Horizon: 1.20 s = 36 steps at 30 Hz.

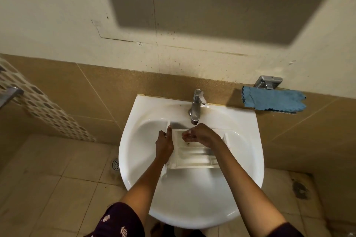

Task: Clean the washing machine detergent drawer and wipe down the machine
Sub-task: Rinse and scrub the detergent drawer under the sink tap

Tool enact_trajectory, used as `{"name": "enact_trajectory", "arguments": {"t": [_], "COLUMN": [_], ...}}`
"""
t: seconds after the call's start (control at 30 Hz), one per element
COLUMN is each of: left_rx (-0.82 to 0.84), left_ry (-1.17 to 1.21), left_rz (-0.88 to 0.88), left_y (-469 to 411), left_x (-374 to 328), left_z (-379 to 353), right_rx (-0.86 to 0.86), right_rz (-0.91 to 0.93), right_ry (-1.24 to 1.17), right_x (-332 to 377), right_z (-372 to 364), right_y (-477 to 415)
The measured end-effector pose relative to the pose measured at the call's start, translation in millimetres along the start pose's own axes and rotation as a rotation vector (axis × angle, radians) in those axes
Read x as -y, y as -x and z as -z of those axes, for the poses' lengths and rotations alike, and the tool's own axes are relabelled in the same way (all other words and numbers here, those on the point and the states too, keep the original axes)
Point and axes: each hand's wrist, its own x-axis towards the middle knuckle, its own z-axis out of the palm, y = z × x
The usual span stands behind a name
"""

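Rinsing the detergent drawer [192,157] in the bowl of the sink [250,140], straight ahead and just under the spout of the tap [196,106]; open side up, long axis seemingly running from the body toward the tap, though hard to judge from above; flanked by both hands, neither clearly nearer.

Gripping the drawer's left wall with the left hand [164,145], thumb laid straight along the rim toward the tap, other fingers out of sight beneath; forearm coming in from the near left.

Reaching over the right wall with the right hand [200,134], wrist bent, fingers curled down into the far compartment beside the spout; impossible to tell whether pinching something small or merely rubbing with bare fingertips.

Judged as scrubbing residue out of that far compartment; next probably calls for working back toward the near compartments while steadying with the left.

Well apart to the right, a blue cloth [273,100] hanging on the wall, likely for wiping the machine; no machine in view.
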Motion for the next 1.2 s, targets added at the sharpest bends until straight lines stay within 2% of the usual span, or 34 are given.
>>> {"name": "enact_trajectory", "arguments": {"t": [0.07, 0.2, 0.27, 0.37, 0.43, 0.5, 0.67, 0.73, 0.8, 0.83, 0.9, 0.97, 1.03, 1.1, 1.2], "left_rx": [-0.004, -0.001, -0.004, -0.007, -0.011, -0.011, -0.002, -0.001, 0.003, 0.004, 0.000, -0.002, 0.001, 0.006, 0.008], "left_ry": [-0.001, 0.007, 0.005, -0.001, -0.004, -0.001, 0.001, 0.007, 0.013, 0.014, 0.019, 0.022, 0.023, 0.023, 0.022], "left_rz": [0.005, -0.003, -0.004, 0.002, 0.007, 0.004, 0.000, -0.002, 0.003, 0.004, -0.001, -0.003, 0.000, 0.007, -0.001], "left_y": [-1, 0, 0, 1, 2, 2, 1, 1, 0, 0, 1, 2, 2, 1, 1], "left_x": [0, 2, 1, -1, -1, 0, -1, 1, 2, 1, 0, 0, 0, 0, -1], "left_z": [0, 0, 0, 0, -1, -1, 1, 1, 1, 0, 0, 0, 0, 0, -1], "right_rx": [-0.070, -0.304, -0.273, -0.047, 0.031, -0.017, -0.330, -0.325, -0.313, -0.335, -0.360, -0.230, -0.091, -0.037, -0.060], "right_rz": [-0.010, 0.089, 0.136, 0.239, 0.242, 0.199, 0.053, 0.019, 0.060, 0.105, 0.125, 0.061, -0.007, -0.049, -0.072], "right_ry": [0.231, 0.820, 0.882, 0.934, 1.019, 1.051, 1.183, 1.186, 1.028, 0.853, 0.299, -0.303, -0.717, -0.861, -0.926], "right_x": [-3, -13, -17, -24, -35, -45, -42, -37, -35, -33, -23, -14, -7, -2, -3], "right_z": [-3, 10, 9, -7, -18, -19, 23, 39, 44, 43, 37, 30, 22, 15, 10], "right_y": [-5, -14, -13, -7, -5, -8, 3, 5, -2, -4, -5, -5, -3, -2, -8]}}
